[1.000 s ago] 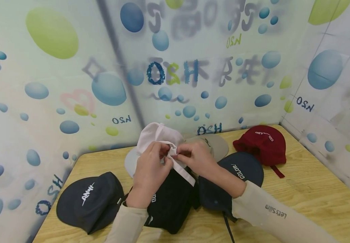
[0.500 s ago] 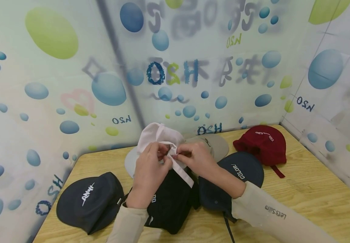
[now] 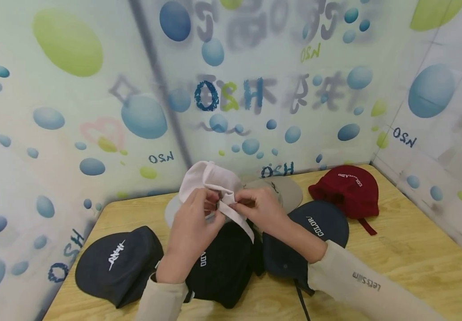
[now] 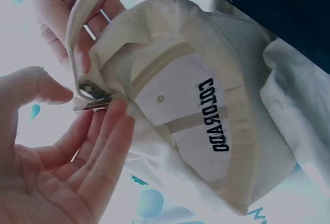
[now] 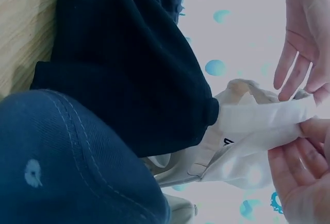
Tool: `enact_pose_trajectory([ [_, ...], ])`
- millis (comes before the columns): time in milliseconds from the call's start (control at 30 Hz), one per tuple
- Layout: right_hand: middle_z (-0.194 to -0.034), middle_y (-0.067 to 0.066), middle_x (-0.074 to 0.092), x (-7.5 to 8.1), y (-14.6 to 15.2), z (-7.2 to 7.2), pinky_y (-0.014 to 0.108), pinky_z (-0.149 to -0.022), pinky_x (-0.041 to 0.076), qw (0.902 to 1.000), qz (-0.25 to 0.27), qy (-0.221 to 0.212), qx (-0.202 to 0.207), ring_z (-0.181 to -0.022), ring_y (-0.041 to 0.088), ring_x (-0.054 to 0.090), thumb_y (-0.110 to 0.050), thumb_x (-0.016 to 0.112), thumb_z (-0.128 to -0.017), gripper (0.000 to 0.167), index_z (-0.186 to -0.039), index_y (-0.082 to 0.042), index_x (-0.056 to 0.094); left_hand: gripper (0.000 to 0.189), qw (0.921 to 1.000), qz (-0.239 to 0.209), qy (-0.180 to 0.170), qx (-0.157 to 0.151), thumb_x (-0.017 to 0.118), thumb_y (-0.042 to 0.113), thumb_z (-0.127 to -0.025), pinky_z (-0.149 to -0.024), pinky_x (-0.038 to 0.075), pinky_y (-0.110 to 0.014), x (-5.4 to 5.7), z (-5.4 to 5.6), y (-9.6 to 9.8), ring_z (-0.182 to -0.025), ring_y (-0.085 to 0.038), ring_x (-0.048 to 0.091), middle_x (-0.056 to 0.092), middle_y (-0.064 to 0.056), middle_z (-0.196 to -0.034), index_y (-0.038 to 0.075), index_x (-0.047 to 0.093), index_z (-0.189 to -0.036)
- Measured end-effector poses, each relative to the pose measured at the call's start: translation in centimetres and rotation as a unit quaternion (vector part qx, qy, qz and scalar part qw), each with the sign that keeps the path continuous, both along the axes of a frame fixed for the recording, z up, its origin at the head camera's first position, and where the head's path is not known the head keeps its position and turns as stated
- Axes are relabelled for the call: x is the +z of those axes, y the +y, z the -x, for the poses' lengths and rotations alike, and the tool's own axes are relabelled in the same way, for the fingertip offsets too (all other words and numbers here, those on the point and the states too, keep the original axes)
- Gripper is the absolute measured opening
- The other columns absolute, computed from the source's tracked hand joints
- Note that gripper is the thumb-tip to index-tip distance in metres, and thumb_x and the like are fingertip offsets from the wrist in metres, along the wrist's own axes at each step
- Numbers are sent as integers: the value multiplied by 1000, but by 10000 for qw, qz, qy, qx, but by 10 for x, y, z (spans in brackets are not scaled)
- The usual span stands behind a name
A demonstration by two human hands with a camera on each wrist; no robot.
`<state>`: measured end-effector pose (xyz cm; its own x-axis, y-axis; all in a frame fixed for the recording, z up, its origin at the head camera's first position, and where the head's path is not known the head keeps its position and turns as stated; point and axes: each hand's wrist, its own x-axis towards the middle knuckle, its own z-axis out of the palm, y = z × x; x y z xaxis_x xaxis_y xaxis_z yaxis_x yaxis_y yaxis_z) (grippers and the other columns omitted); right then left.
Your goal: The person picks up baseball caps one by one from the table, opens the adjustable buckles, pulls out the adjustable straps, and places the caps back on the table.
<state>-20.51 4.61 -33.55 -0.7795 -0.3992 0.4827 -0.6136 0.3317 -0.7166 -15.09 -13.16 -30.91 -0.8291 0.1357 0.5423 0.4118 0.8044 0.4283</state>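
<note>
Wht cap (image 3: 218, 176) in L/R hands (image 3: 191, 227) (image 3: 264, 209)

White baseball cap (image 3: 215, 176), crown uppermost, rear opening facing person, toward back of worktop (image 3: 411, 240). Dark COLORADO lettering inside front panel. Fabric puckered round opening. Narrow matching strap (image 3: 239, 218), free end slanting downward; small metal buckle (image 4: 94, 92) at strap, threading unclear.

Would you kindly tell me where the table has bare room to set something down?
The widest bare patch of wooden table lies between the red cap, the right sleeve and the table's right edge. A smaller one lies back left, between the leftmost cap and the table's back edge. The middle is crowded: black cap, navy cap, held white cap.
</note>
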Motion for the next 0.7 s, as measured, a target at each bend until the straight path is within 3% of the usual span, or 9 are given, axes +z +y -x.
enact_pose_trajectory([
  [100,-91,9,76,1,-1,-2,23,-75,60,10000,-23,-70,-13,-82,16,72,-7,71,-91,6,-93,-5,76,18,9998,-89,-152,42,71,7,-89,-77,60,-30,0,0,0,-86,-17,70,61,-6,-97,7,58,-102],
  [233,-96,9,76,2,-2,-3,27,-78,61,9996,-70,-284,-6,-86,18,73,-11,70,-93,9,-97,-5,74,18,9998,-174,-31,104,72,5,-89,-76,61,-31,-1,1,1,-86,-18,71,61,-7,-96,7,59,-101],
  [533,-107,12,72,6,-5,-2,36,-86,60,9959,55,-904,53,-95,23,71,-14,66,-96,17,-110,-4,68,16,9981,-596,-46,-148,70,6,-90,-78,61,-30,-5,2,0,-90,-17,71,63,-6,-100,7,60,-103],
  [700,-106,13,72,6,-5,-1,37,-86,60,9947,229,-999,31,-92,21,69,-13,67,-95,18,-111,-4,69,20,9983,-556,-59,183,71,8,-90,-77,61,-34,-6,3,-4,-87,-19,68,59,-8,-105,7,60,-107],
])
